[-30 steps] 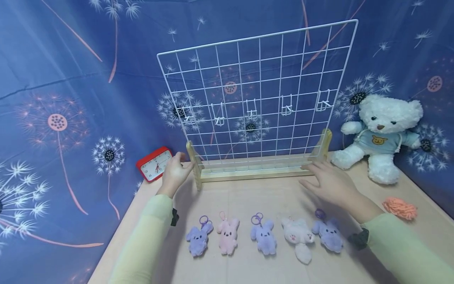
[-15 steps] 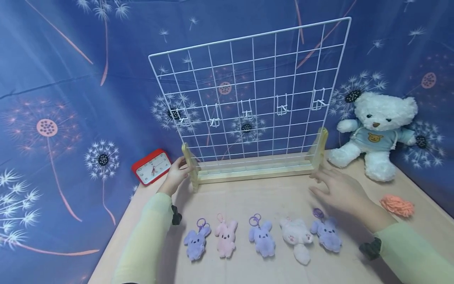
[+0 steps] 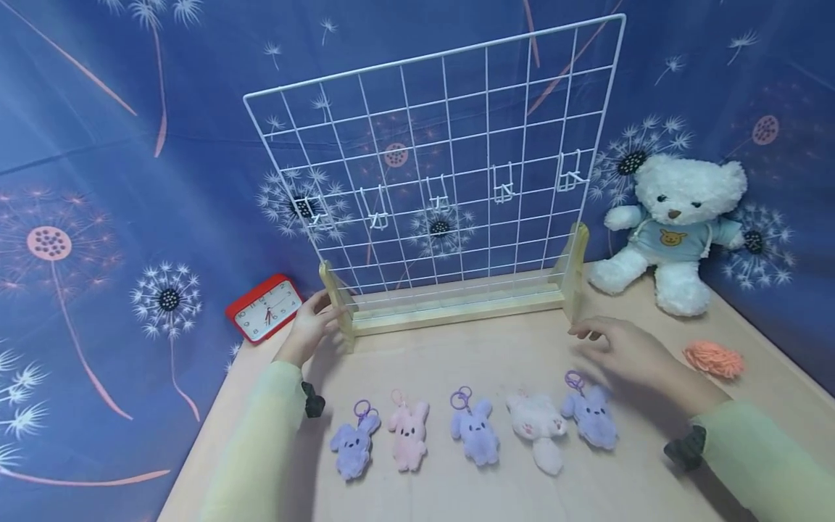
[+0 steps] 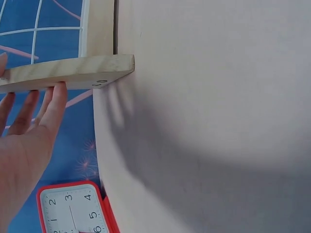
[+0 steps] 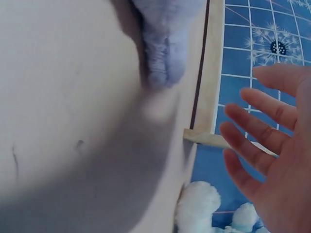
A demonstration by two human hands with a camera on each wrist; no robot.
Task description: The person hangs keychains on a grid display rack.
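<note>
In the head view a white wire grid rack stands upright on a wooden base, with several white hooks across its middle. My left hand holds the left wooden side piece; the left wrist view shows fingertips against its outer face and a thumb tip beyond it. My right hand hovers apart from the base's right end, fingers loosely extended and holding nothing. Nearer me lies a row of plush keychains: purple, pink, purple, white and purple.
A red clock leans at the left, close to my left hand. At the right sit a white teddy bear in a blue top and a bundle of orange yarn. Blue dandelion-print fabric hangs behind the tabletop.
My right hand has drawn away from the base's right end, toward the right and front. The left hand stays on the left side piece. The head view has shifted slightly.
</note>
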